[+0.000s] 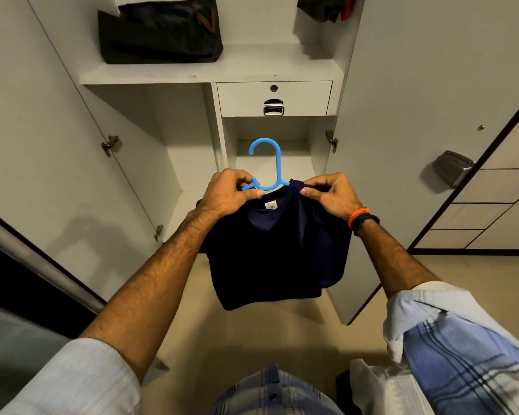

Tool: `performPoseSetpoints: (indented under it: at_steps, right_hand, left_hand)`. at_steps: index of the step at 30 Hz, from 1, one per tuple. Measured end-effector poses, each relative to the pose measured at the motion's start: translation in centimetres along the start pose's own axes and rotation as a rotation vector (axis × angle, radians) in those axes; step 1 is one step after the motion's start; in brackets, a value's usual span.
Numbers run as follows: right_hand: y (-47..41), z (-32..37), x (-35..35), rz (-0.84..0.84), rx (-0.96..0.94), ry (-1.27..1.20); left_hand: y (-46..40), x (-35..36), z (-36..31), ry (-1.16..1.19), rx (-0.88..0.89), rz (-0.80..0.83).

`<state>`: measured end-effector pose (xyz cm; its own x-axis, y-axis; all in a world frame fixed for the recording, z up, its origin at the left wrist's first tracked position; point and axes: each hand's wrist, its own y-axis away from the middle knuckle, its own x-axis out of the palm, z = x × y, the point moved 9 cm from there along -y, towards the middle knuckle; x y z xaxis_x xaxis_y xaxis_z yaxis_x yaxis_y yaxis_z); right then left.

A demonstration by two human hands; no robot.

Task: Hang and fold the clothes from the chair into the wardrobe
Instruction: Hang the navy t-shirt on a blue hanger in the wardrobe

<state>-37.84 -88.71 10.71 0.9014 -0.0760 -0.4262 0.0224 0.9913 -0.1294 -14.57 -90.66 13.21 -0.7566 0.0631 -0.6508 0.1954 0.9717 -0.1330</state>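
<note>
Both hands are up in front of the open wardrobe (126, 163), working a navy T-shirt (270, 259) onto a blue plastic hanger (267, 163). Left hand (225, 194): fingers curled, pinching the hanger's left arm together with the shirt's collar edge. Right hand (331, 194): fingers curled, pinching the shirt's shoulder fabric right at the hanger's right arm. Hook points up, clear of both hands, not on any rail.

The shirt hangs in mid-air between the forearms, body drooping down, white size label (271, 204) showing inside the neck (text too small to read). It touches nothing but the hands and hanger as far as I can tell.

Behind: white shelf (252, 70) carrying a dark bag (159, 31), a drawer (273, 98) with a lock and metal pull under the shelf on the right, an open compartment below it. Some clothing (327, 7) hangs at the top right, mostly cropped. Both doors are swung open; right door (417, 100) has a metal handle (451, 167). Orange and dark bands (361, 218) on the right wrist.
</note>
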Motion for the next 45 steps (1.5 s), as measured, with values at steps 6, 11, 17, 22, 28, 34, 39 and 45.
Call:
performPoseSetpoints:
  at_steps: [6, 11, 17, 22, 28, 34, 39, 45]
  right_hand:
    - [-0.1, 0.2, -0.8, -0.056, -0.043, 0.078]
    - [-0.1, 0.1, -2.6, -0.209, -0.046, 0.196]
    - [0.4, -0.9, -2.8, -0.278, -0.009, 0.395]
    - [0.5, -1.9, -2.6, -0.299, 0.099, 0.499]
    - [0.5, -2.2, -2.5, -0.348, 0.136, 0.488]
    - [1.0, -1.7, -3.9, -0.465, 0.085, 0.33]
    - [0.7, -0.3, -2.8, -0.351, 0.041, 0.299]
    - [0.4, 3.9, 1.3, -0.111, -0.139, 0.179]
  left_hand:
    - [0.1, -0.7, -0.2, -0.011, 0.012, -0.143]
    - [0.2, -1.7, 0.6, -0.019, -0.047, -0.218]
    - [0.5, -2.6, 0.9, -0.056, -0.09, -0.284]
    - [0.6, -3.0, 0.8, -0.093, -0.092, -0.288]
    - [0.4, -3.5, 1.0, -0.185, -0.088, -0.303]
    - [0.6, -4.1, 1.7, -0.189, -0.098, -0.326]
    - [1.0, -3.8, 1.4, -0.124, -0.086, -0.315]
    - [0.8, -2.6, 0.1, -0.055, -0.069, -0.272]
